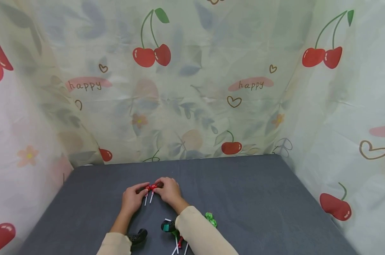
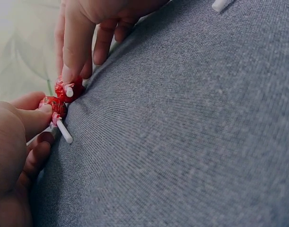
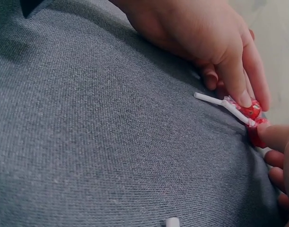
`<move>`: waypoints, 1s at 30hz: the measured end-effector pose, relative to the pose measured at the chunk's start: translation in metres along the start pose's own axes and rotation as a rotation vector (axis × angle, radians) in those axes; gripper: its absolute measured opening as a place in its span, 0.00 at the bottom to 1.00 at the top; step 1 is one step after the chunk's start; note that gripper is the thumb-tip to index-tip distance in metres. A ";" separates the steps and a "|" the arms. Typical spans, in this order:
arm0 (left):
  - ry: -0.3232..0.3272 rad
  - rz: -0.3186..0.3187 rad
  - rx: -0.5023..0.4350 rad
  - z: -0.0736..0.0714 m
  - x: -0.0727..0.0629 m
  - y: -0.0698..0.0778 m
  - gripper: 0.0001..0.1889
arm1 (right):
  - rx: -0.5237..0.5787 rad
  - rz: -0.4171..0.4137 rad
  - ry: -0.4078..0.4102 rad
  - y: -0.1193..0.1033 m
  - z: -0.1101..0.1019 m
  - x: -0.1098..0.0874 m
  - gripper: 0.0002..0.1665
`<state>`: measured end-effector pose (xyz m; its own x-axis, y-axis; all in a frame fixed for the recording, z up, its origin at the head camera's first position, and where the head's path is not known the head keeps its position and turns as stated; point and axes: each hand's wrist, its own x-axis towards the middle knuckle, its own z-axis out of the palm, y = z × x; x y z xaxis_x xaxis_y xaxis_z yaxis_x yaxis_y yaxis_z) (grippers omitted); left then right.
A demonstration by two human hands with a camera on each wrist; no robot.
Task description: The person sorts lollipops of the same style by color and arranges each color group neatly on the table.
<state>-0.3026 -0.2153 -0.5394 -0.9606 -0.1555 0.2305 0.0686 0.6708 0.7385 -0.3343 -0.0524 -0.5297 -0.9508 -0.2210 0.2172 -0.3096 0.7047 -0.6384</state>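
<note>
Two red-wrapped lollipops stand side by side on the far part of the grey table, their white sticks pointing toward me. My left hand (image 1: 132, 199) pinches the left lollipop (image 2: 54, 105) between thumb and fingers. With thumb and fingers, my right hand (image 1: 170, 192) grips the right lollipop (image 3: 256, 135) by its wrapped head. Both heads are close together, partly covered by fingertips; whether they touch is hard to tell. In the left wrist view, the left lollipop's stick (image 2: 65, 131) lies free of the fingers.
Green-wrapped lollipops (image 1: 210, 219) lie beside my right sleeve (image 1: 205, 232), which hides part of that group. White sticks (image 1: 176, 244) and a red-wrapped piece (image 1: 180, 242) show left of the sleeve. A printed curtain (image 1: 192, 106) stands behind the grey tabletop (image 1: 259, 198).
</note>
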 end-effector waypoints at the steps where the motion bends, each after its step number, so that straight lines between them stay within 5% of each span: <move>1: 0.002 0.004 0.004 0.000 0.000 0.000 0.13 | 0.001 -0.001 0.005 0.000 0.001 0.000 0.11; 13: -0.011 -0.015 0.008 -0.001 0.001 -0.001 0.14 | -0.013 0.009 -0.045 -0.003 -0.001 -0.001 0.18; 30: -0.022 -0.034 -0.018 0.000 0.000 0.000 0.15 | -0.042 0.006 -0.096 -0.001 -0.003 0.001 0.16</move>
<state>-0.3030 -0.2155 -0.5396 -0.9681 -0.1616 0.1915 0.0410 0.6520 0.7571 -0.3345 -0.0511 -0.5263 -0.9500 -0.2788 0.1409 -0.3053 0.7333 -0.6075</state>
